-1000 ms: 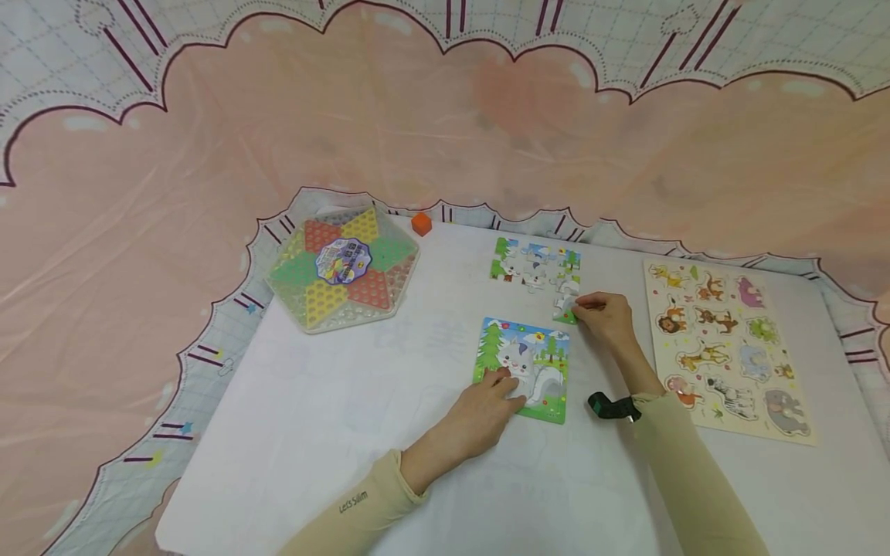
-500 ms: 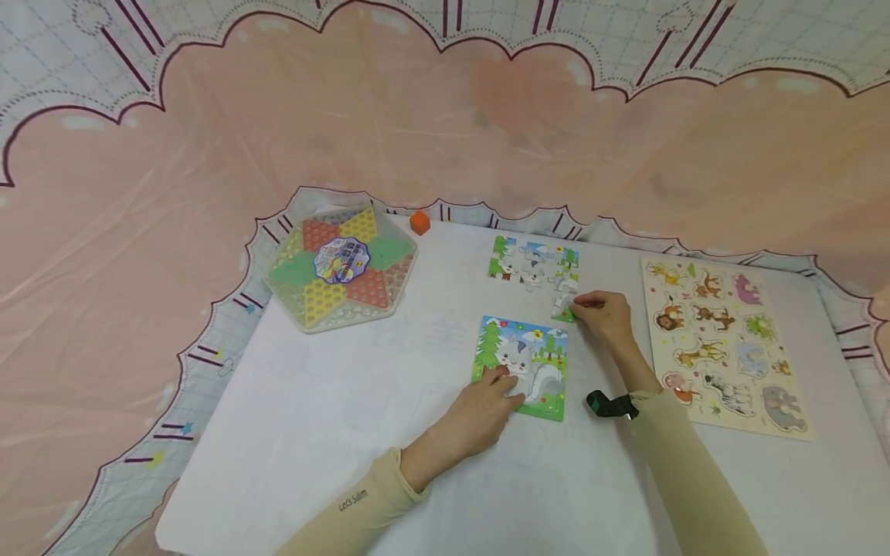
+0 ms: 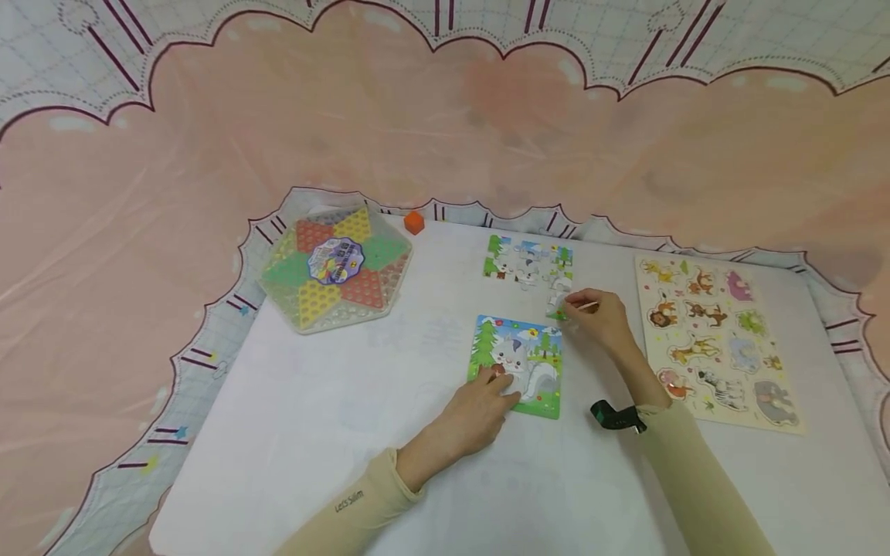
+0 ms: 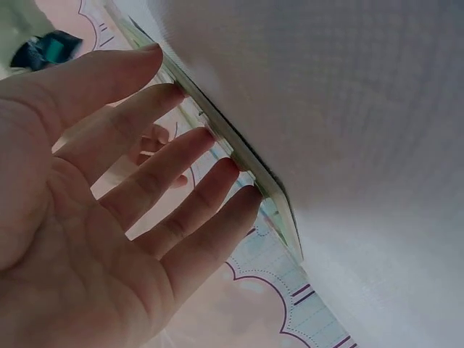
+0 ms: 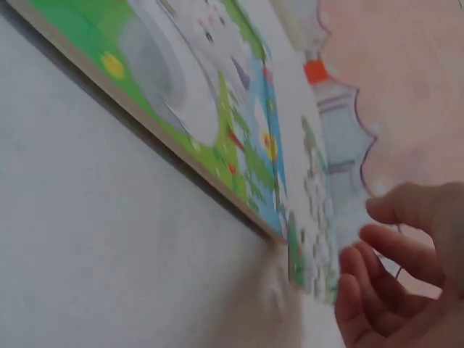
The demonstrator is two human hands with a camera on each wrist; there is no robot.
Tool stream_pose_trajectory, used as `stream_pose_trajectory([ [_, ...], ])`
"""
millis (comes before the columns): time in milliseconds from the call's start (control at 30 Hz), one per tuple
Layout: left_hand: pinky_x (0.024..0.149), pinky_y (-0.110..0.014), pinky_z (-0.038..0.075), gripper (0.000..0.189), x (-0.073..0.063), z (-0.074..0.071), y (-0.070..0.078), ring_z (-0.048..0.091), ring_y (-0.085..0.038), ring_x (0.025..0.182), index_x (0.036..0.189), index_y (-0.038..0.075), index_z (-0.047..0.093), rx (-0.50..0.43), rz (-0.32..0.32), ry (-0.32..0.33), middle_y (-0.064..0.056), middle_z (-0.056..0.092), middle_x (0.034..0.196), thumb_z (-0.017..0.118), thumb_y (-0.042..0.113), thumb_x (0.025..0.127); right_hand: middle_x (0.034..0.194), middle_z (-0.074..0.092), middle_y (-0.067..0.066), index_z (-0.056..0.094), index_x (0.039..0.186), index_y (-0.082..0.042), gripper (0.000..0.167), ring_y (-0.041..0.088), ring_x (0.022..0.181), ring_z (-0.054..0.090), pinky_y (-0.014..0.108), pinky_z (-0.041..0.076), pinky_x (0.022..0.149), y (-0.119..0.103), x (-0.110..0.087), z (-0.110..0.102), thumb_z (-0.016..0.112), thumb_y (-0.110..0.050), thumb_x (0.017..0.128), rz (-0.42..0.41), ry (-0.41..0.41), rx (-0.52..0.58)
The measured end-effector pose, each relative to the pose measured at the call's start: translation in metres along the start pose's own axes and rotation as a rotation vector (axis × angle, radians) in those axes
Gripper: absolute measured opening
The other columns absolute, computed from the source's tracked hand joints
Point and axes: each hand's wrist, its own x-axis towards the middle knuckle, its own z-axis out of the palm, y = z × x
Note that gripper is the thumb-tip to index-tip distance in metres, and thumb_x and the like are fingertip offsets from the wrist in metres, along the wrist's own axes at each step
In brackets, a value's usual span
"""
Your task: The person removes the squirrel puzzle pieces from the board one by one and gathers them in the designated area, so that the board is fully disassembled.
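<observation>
My left hand (image 3: 480, 409) lies with spread fingers on the squirrel picture board (image 3: 531, 367). In the left wrist view its fingertips (image 4: 250, 192) meet the board's edge. My right hand (image 3: 599, 315) is at the lower end of a partly joined jigsaw puzzle (image 3: 528, 261), whose pieces form a block at the top and a strip down the right side. Its fingertips partly cover the green-edged bottom piece (image 3: 554, 311). In the right wrist view the right fingers (image 5: 391, 254) are loosely bent beside the strip, with a gap between thumb and forefinger.
An animal puzzle board (image 3: 719, 344) lies on the right of the white table (image 3: 334, 432). At the back left lies a hexagonal Chinese checkers board (image 3: 337, 270), with an orange block (image 3: 414, 222) near it. A patterned cloth (image 3: 417, 131) hangs behind.
My right thumb and forefinger have parted slightly at the bottom piece, and the hand covers more of it. The left hand stays on the board. The head view has shifted a little.
</observation>
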Motion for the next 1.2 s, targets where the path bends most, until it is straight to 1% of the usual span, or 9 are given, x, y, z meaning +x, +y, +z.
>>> stream_pose_trajectory([
  [67,0.093,-0.027,0.047,0.034,-0.001,0.000,-0.001,0.050,-0.020,0.113,0.122,0.017,0.071,-0.018,0.002,0.005,-0.004,0.058,0.127,0.073,0.018,0.088,0.096,0.067,0.017,0.071,0.104,0.005,0.022,0.023,0.083,0.063,0.026,0.049,0.069,-0.006,-0.011,0.003,0.069,-0.014,0.092,-0.073,-0.092,-0.032],
  [133,0.091,-0.027,0.049,0.033,-0.002,-0.002,-0.002,0.050,-0.020,0.114,0.121,0.016,0.071,-0.045,-0.001,0.000,-0.004,0.057,0.127,0.072,0.017,0.088,0.094,0.068,0.015,0.072,0.103,0.006,0.020,0.025,0.083,0.063,0.029,0.051,0.071,-0.011,-0.022,0.009,0.070,-0.010,0.090,-0.152,-0.194,-0.056],
  [233,0.091,-0.027,0.050,0.033,-0.004,-0.004,-0.005,0.049,-0.021,0.116,0.121,0.014,0.071,-0.086,-0.013,-0.024,-0.004,0.056,0.130,0.072,0.017,0.088,0.088,0.067,0.010,0.073,0.100,0.006,0.019,0.020,0.077,0.060,0.028,0.050,0.069,-0.017,-0.039,0.022,0.073,-0.008,0.087,-0.238,-0.330,-0.090],
  [333,0.096,-0.028,0.048,0.034,-0.005,-0.007,-0.006,0.048,-0.023,0.119,0.121,0.012,0.070,-0.096,-0.018,-0.039,-0.006,0.055,0.132,0.072,0.020,0.088,0.086,0.063,0.004,0.074,0.101,0.003,0.022,0.014,0.074,0.054,0.025,0.046,0.065,-0.020,-0.054,0.034,0.077,-0.012,0.085,-0.277,-0.401,-0.140],
  [467,0.096,-0.029,0.048,0.035,-0.005,-0.010,-0.006,0.048,-0.026,0.120,0.121,0.011,0.070,-0.108,-0.024,-0.044,-0.011,0.052,0.135,0.072,0.023,0.089,0.086,0.059,0.003,0.074,0.100,0.000,0.024,0.015,0.073,0.049,0.025,0.041,0.062,-0.020,-0.065,0.040,0.079,-0.016,0.084,-0.275,-0.409,-0.162],
  [667,0.086,-0.028,0.052,0.033,-0.008,-0.012,-0.006,0.046,-0.026,0.120,0.119,0.012,0.071,-0.151,-0.080,-0.073,-0.011,0.049,0.139,0.071,0.025,0.089,0.087,0.059,0.002,0.076,0.099,-0.001,0.025,0.015,0.074,0.048,0.024,0.040,0.063,-0.020,-0.072,0.040,0.083,-0.013,0.078,-0.254,-0.409,-0.150],
  [933,0.092,-0.030,0.049,0.028,-0.011,-0.010,-0.012,0.046,-0.025,0.118,0.111,0.008,0.069,-0.224,-0.076,-0.055,-0.011,0.052,0.130,0.073,0.022,0.088,0.085,0.057,-0.003,0.077,0.093,-0.007,0.032,0.011,0.074,0.049,0.025,0.040,0.063,-0.022,-0.080,0.049,0.091,-0.019,0.068,-0.205,-0.329,-0.253],
  [1067,0.089,-0.027,0.051,0.041,-0.012,-0.010,-0.011,0.044,-0.026,0.120,0.120,0.003,0.063,-0.248,-0.088,-0.062,-0.014,0.049,0.129,0.076,0.021,0.086,0.084,0.056,-0.003,0.073,0.090,-0.010,0.031,0.012,0.075,0.050,0.026,0.042,0.064,-0.023,-0.079,0.051,0.092,-0.018,0.066,-0.191,-0.315,-0.265],
  [1200,0.085,-0.025,0.052,0.054,-0.013,-0.011,-0.009,0.043,-0.028,0.121,0.128,-0.002,0.055,-0.268,-0.111,-0.063,-0.018,0.047,0.129,0.077,0.022,0.085,0.083,0.057,-0.002,0.069,0.087,-0.010,0.029,0.012,0.075,0.052,0.028,0.043,0.065,-0.024,-0.076,0.051,0.091,-0.017,0.068,-0.177,-0.345,-0.249],
])
